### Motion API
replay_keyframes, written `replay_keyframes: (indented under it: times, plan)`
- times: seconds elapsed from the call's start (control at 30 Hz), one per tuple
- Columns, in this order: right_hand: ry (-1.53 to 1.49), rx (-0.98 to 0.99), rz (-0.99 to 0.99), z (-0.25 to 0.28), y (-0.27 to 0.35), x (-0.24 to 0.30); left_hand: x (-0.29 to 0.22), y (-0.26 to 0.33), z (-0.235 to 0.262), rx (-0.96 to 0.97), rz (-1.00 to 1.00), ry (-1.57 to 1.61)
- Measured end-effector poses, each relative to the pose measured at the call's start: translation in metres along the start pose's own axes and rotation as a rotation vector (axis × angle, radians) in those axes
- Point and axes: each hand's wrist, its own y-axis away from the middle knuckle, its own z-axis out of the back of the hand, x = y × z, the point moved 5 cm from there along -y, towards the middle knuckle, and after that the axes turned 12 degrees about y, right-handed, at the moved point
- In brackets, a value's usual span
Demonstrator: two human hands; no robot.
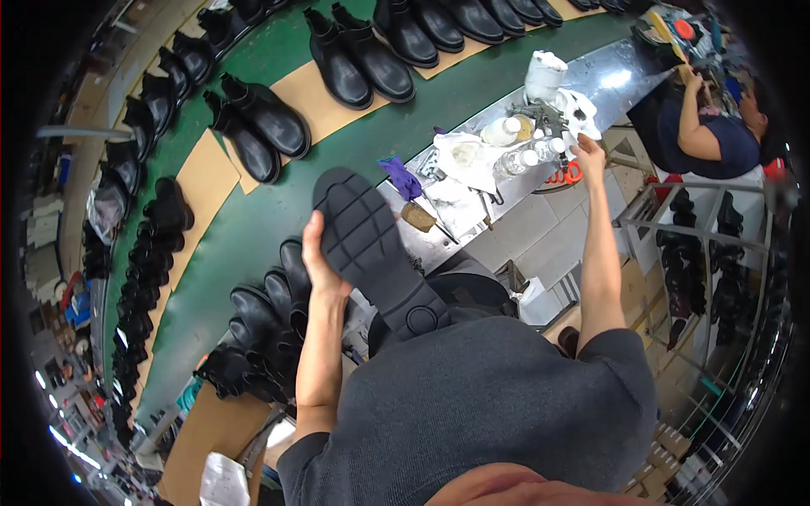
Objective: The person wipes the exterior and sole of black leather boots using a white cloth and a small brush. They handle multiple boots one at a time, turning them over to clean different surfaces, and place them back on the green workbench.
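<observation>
Far left, nine o'clock: black ankle boots (pixel 139 278) stand in a long curved row along the green conveyor belt (pixel 253 228), many of them on flat brown cardboard sheets (pixel 207 173).
Lower left, seven o'clock: a cluster of glossy black boots (pixel 266 316) is packed together just beside the person's left forearm.
Left hand (pixel 319 266): closed around the edge of a black ankle boot with a ridged rubber sole (pixel 367 244), thumb on the sole side, holding it tread-up at the centre of view, above the lap.
Step in hand: by my judgement, the sole is being presented for treatment or inspection while the other hand goes for a tool or a liquid.
Grey metal workbench (pixel 620 76), one o'clock: carries a purple cloth (pixel 401 175), crumpled white rags (pixel 464 160), clear plastic bottles (pixel 519 158), a metal spray gun (pixel 544 116) and a white plastic cup (pixel 544 74).
Right hand (pixel 588 153): stretched out at one o'clock, fingers loosely spread, touching or just short of the bottles; it grips nothing that I can see.
Next move calls for: probably a firm hold on one small item among crowded clutter, with the boot kept steady.
Far right, two o'clock: another person in a dark top (pixel 717 126) works at the bench end; metal racks (pixel 700 253) with more dark boots stand below.
Room: a shoe factory floor with pale tiles.
</observation>
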Motion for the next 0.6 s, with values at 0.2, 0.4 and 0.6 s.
replay_keyframes:
  times: [0.2, 0.4, 0.6]
  plan:
    - [-0.187, 0.516, -0.007, -0.07, -0.049, -0.006, 0.046, -0.012, -0.017, -0.199, -0.087, -0.001]
    - [-0.211, 0.546, 0.052, -0.077, -0.043, 0.017, 0.07, -0.068, -0.008, -0.301, -0.193, 0.24]
    - [-0.239, 0.569, 0.191, 0.014, -0.017, 0.102, 0.077, -0.101, 0.027, -0.261, -0.253, 0.421]
